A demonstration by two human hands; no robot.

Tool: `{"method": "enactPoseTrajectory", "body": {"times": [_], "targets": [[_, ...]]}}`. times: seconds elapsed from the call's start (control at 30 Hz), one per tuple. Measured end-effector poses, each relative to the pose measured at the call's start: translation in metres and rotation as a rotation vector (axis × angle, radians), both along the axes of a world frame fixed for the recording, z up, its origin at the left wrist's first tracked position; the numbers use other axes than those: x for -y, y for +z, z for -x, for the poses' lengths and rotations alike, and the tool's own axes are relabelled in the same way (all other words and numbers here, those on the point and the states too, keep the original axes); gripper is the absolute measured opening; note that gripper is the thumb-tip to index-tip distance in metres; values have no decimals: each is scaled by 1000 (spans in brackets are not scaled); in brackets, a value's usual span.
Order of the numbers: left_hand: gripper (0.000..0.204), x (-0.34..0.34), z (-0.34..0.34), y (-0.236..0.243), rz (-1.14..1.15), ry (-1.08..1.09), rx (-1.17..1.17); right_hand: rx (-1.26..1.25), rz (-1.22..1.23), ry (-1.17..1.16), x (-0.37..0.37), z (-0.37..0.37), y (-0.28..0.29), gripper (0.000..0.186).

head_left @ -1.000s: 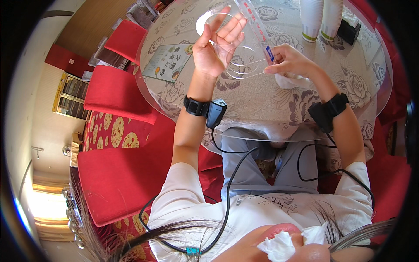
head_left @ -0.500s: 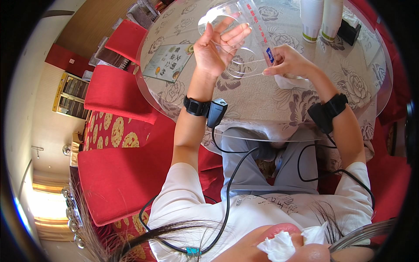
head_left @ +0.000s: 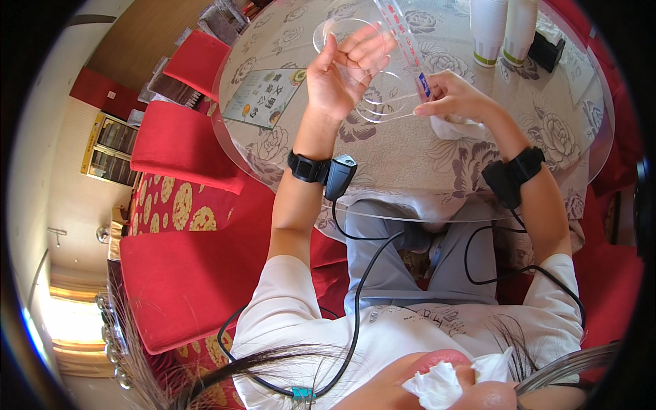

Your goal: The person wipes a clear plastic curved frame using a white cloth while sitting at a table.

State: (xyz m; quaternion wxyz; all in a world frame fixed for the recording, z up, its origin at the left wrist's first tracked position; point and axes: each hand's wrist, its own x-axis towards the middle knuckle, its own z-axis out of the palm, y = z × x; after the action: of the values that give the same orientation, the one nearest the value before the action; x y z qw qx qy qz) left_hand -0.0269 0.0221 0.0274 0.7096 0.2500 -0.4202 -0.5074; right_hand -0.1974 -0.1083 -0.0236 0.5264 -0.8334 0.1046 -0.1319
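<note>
The clear plastic piece, which had rounded outlines on its left and a straight strip with red printing, was held up, apparently above the table. The right hand had hold of the near end of the strip, its thumb and bent fingers closed together beside a blue patch. The left hand was open, with the palm showing and the fingers slightly bent; it was among the rounded outlines and was gripping nothing, but whether it touched the plastic could not be told. As far as one could judge, the picking up was done and the handling was in its middle: the piece was not yet set down, and the right hand had not yet released it. How much of the handling remained could not be told. A crumpled white tissue lay just beside the right hand, on the near side. Farther out, a printed card lay on the left part of the table, and two stacks of paper cups stood at the far right, near a black tissue box.
</note>
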Motion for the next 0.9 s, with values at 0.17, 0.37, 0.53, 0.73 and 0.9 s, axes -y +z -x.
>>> {"method": "enactPoseTrajectory", "body": {"times": [0.17, 0.37, 0.53, 0.73, 0.9], "targets": [[51, -3, -1, 2, 92, 4, 25, -9, -33, 57, -4, -1, 1, 31], [47, -7, -7, 9, 255, -20, 36, -9, -2, 61, -3, 1, 2, 31], [24, -3, 4, 14, 109, 270, -205, -5, 31, 38, 2, 2, 0, 33], [46, 0, -19, 3, 377, 250, -198, 30, 23, 44, 0, 0, 3, 35], [29, 2, -25, 2, 185, 649, 113, 84, 141, -83, 5, -2, -2, 35]]}}
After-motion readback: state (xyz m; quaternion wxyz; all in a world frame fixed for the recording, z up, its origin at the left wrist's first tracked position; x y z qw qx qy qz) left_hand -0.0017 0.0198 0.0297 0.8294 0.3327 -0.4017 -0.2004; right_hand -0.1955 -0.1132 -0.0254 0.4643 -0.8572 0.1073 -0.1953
